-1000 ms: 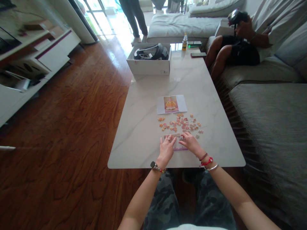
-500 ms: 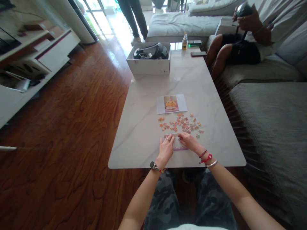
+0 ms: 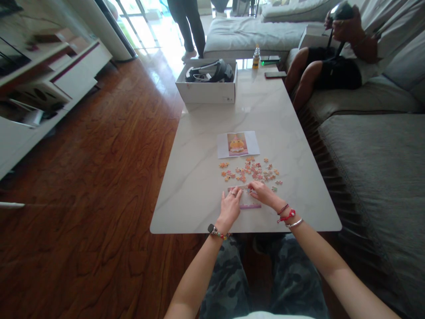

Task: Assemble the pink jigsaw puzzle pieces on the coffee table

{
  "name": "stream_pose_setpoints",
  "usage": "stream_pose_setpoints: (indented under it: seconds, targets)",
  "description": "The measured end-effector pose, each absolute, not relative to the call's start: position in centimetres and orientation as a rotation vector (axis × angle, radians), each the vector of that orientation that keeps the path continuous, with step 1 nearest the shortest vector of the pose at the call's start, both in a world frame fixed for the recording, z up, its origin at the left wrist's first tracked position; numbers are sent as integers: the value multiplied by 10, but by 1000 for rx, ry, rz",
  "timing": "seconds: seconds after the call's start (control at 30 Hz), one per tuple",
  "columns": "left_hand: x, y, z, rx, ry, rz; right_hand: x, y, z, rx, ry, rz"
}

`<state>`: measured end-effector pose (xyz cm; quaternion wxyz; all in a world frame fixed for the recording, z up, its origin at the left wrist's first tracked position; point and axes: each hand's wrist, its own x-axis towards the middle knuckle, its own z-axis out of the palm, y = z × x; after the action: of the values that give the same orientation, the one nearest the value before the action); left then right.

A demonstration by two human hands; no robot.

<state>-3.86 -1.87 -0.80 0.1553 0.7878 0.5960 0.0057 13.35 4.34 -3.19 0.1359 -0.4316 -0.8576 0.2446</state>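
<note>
Broadly, a white table (image 3: 192,177) fills the middle of the frame, a wood floor (image 3: 109,177) to its left, a sofa (image 3: 375,168) at right. Box (image 3: 206,94) and bottle (image 3: 256,60) stand at top centre. Puzzle pieces (image 3: 257,166) lie scattered just below centre, under a printed sheet (image 3: 253,142). The left hand (image 3: 230,206) rests flat, fingers outstretched, hiding the left end of a purple strip (image 3: 250,206); the right hand's (image 3: 263,193) fingers are bunched, whether around a piece I cannot tell. The top edge cuts off two people.
</note>
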Motion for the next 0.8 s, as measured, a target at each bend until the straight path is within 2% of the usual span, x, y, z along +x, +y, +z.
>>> stream_pose_setpoints:
  seconds: [0.8]
  targets:
    - [-19, -9, -5, 2319, 1785, -92, 134, 33, -25, -1518, -2502, 567]
